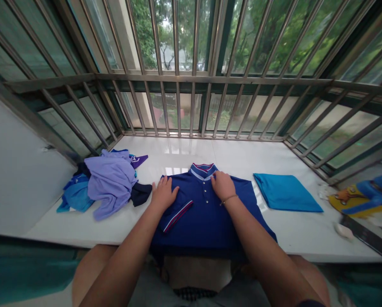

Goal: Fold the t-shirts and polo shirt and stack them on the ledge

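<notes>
A navy polo shirt (203, 213) with a striped collar lies face up on the white sill (242, 162), its lower part hanging over the front edge. My left hand (163, 194) rests flat on the shirt's left shoulder, fingers spread, beside the folded-in striped sleeve cuff (177, 216). My right hand (222, 184) lies on the shirt just right of the collar (203, 169) and button placket, fingers together and flat. A thin bracelet circles my right wrist.
A heap of lilac and blue garments (104, 183) lies at the left. A folded teal cloth (285, 192) lies to the right of the shirt. A yellow and blue toy (363, 198) sits at the far right. Metal window bars (178, 106) fence the sill's back and sides.
</notes>
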Motion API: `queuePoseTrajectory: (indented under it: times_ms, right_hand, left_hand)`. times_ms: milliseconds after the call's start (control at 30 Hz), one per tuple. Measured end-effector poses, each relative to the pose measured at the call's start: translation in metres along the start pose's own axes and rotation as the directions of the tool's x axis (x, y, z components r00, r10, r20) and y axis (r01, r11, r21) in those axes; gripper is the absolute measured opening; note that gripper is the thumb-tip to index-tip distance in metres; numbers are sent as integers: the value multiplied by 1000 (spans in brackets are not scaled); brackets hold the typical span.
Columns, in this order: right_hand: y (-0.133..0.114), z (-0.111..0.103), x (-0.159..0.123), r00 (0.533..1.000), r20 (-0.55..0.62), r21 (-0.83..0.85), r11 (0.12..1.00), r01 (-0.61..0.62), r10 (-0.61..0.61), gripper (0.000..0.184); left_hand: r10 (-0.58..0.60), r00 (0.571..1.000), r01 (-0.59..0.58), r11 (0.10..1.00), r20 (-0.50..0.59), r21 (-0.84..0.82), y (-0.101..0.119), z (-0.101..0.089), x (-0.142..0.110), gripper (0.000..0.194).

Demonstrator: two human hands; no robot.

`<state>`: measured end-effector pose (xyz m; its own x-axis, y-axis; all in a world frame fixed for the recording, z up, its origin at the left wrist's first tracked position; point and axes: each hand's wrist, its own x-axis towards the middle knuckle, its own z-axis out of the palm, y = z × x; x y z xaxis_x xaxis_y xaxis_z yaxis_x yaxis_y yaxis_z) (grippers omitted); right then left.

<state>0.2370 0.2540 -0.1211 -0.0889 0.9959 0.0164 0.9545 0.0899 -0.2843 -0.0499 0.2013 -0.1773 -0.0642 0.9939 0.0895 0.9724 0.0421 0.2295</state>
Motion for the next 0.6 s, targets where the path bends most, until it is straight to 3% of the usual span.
queuePoseTrajectory:
  times_ms: [100, 233, 367, 433, 500, 600]
  right_hand:
    - [34, -17, 33, 1000, 27, 9, 1000, -14, 13, 41]
    - [51, -19, 64, 991, 134, 78, 997, -5, -6, 53]
    - [49, -13, 77, 981, 189, 162, 987, 12, -43, 33]
    - [48, -14, 77, 980, 177, 219, 975, 46, -86, 20]
    - [49, -20, 69, 983, 126, 274, 957, 94, -132, 21]
    - [63, -35, 41, 977, 20, 336, 921, 196, -214, 27]
  left_hand:
    - [75, 997, -75, 996, 6, -39, 14, -12, 36, 46]
    - [168, 977, -154, 982, 134, -108, 37, -17, 92, 45]
    - [218, 950, -182, 968, 222, -172, 51, -14, 130, 31]
    - [286, 929, -233, 945, 236, -229, 55, -16, 135, 18]
    - [361, 910, -297, 911, 205, -287, 54, -23, 129, 12]
    - [451, 885, -393, 855, 112, -340, 45, -38, 97, 28]
